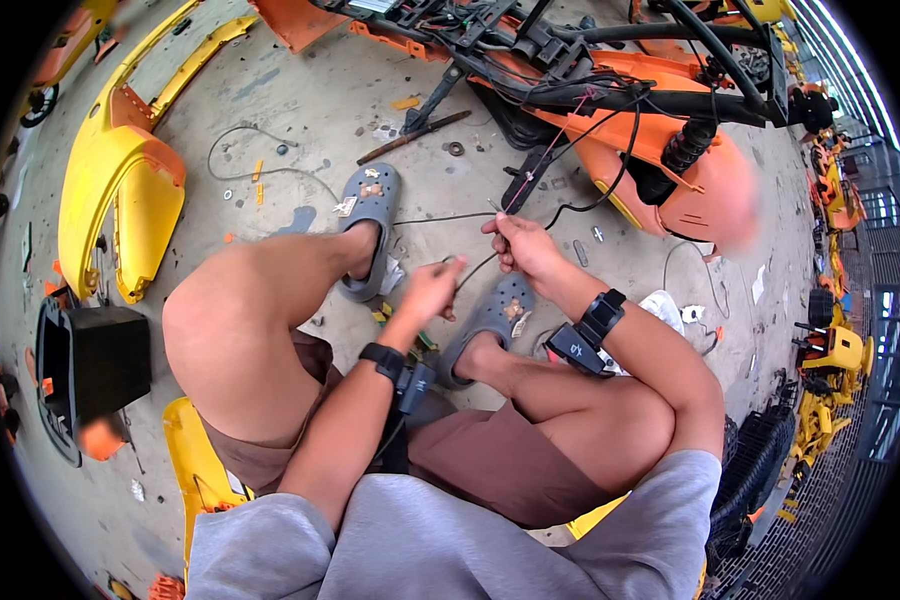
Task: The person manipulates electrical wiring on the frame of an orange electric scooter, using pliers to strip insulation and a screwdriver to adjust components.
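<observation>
1. Grey floor [310, 110] shows all around.
2. Right hand [522, 247]: fingers pinched together on a thin dark cable [478, 270].
3. Left hand [432, 293]: fingers half curled by the cable; cannot tell whether they grip it.
4. Cable runs between the hands, near the right shoe [485, 322].
5. Far right, an orange vehicle body [615, 180]; left, a yellow panel [85, 190].

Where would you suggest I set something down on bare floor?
The floor looks mostly bare beyond the grey cable, between the yellow panel and brown rod. Clogs and black cable crowd the left hand and right hand.
</observation>
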The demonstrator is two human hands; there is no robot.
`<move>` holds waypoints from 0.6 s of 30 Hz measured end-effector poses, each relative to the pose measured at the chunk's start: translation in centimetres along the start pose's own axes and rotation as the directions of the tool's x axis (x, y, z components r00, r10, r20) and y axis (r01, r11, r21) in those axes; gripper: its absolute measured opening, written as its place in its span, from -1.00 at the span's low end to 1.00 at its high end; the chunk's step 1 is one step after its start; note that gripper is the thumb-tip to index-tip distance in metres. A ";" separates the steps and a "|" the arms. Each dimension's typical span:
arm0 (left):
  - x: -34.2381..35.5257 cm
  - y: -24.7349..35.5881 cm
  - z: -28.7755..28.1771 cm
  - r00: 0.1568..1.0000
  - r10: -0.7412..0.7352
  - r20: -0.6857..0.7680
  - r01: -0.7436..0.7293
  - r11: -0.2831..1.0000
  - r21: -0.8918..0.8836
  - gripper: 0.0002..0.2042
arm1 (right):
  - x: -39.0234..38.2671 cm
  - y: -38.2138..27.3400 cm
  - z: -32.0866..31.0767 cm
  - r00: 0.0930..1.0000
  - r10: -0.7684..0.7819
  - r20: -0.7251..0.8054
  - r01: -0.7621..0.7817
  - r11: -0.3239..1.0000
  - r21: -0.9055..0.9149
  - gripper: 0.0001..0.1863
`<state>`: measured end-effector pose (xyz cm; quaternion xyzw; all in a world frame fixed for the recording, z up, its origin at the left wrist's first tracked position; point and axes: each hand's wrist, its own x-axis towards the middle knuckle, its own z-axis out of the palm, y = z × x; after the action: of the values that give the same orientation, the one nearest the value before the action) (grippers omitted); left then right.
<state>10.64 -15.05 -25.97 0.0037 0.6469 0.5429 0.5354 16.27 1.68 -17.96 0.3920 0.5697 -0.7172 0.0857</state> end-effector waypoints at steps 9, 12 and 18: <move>0.5 1.6 0.0 0.937 0.315 -0.150 -0.301 0.947 0.109 -0.54 | -1.1 0.4 0.4 0.999 0.028 0.036 -0.020 0.980 -0.198 -0.62; 0.7 3.9 1.2 0.970 0.239 0.042 -0.226 0.952 -0.206 -0.58 | -1.7 0.9 1.2 0.986 -0.156 0.063 0.164 0.805 -0.571 -0.63; -1.4 7.5 1.4 0.938 0.145 0.315 -0.028 0.936 -0.350 -0.67 | -4.1 -2.2 2.1 0.908 0.232 0.349 0.148 0.602 -0.785 -0.50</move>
<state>7.89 -11.78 -19.50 0.0324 0.4418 0.6612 0.6054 16.83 -0.75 -13.47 0.1632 0.7869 -0.4510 0.3882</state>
